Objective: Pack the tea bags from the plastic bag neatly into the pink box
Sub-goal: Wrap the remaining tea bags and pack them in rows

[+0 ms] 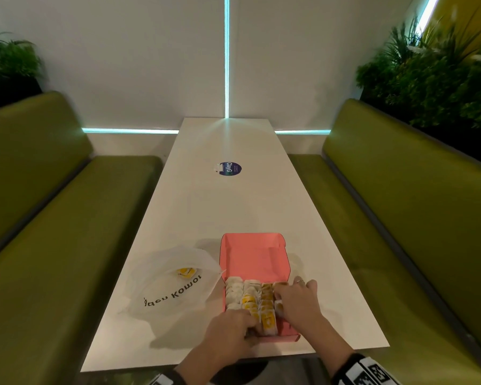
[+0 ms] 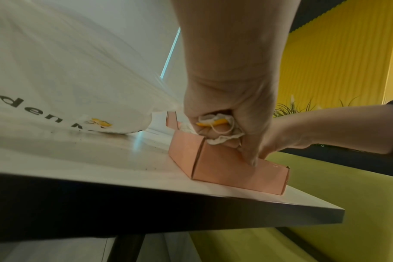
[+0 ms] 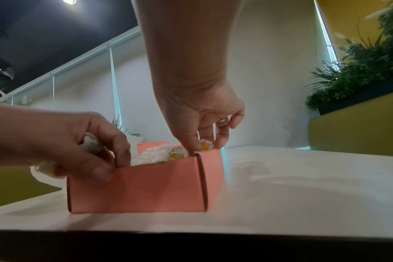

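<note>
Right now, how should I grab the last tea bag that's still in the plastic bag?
Reach the left hand in through the plastic bag mouth, which seems to be the edge beside the pink box. The tea bag lies flat, so pinch its yellow tag end from above. The film looks loose and may lift too.

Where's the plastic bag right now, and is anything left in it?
In the head view the plastic bag lies flat on the white table, just left of the pink box, with one yellow-tagged tea bag showing through it.
</note>
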Action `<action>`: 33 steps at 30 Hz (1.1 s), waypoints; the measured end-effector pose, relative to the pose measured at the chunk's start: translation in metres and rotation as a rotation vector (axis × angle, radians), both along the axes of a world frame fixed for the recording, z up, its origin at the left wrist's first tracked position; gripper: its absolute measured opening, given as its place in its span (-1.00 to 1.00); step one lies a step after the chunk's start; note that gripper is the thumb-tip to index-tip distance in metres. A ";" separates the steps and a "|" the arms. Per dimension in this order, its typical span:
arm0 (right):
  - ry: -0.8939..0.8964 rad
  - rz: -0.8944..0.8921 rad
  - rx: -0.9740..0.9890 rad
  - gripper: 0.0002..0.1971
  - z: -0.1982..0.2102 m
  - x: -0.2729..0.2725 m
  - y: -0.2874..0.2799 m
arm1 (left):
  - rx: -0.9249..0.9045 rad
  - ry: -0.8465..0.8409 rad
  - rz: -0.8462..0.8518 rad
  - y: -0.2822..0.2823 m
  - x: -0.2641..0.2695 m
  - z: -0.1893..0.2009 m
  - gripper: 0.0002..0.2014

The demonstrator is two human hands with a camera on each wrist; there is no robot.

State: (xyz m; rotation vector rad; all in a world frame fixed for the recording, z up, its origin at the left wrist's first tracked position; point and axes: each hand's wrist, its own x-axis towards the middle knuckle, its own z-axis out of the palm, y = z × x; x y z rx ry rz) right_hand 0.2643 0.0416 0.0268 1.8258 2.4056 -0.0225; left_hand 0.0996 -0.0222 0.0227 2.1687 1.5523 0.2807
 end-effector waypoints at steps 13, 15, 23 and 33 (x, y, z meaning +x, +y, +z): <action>-0.027 -0.053 0.051 -0.72 -0.001 -0.006 -0.008 | 0.007 -0.008 -0.014 0.000 0.000 0.004 -0.75; -0.015 -0.096 0.059 -0.75 0.001 -0.008 -0.008 | -0.001 -0.006 -0.015 0.000 0.000 0.005 -0.75; 0.223 -0.247 0.080 -0.65 -0.002 -0.011 -0.003 | 0.007 -0.010 -0.007 0.000 0.000 0.008 -0.75; 0.202 -0.177 -0.099 -0.74 0.011 0.013 -0.013 | -0.016 -0.021 -0.006 0.000 0.000 0.007 -0.77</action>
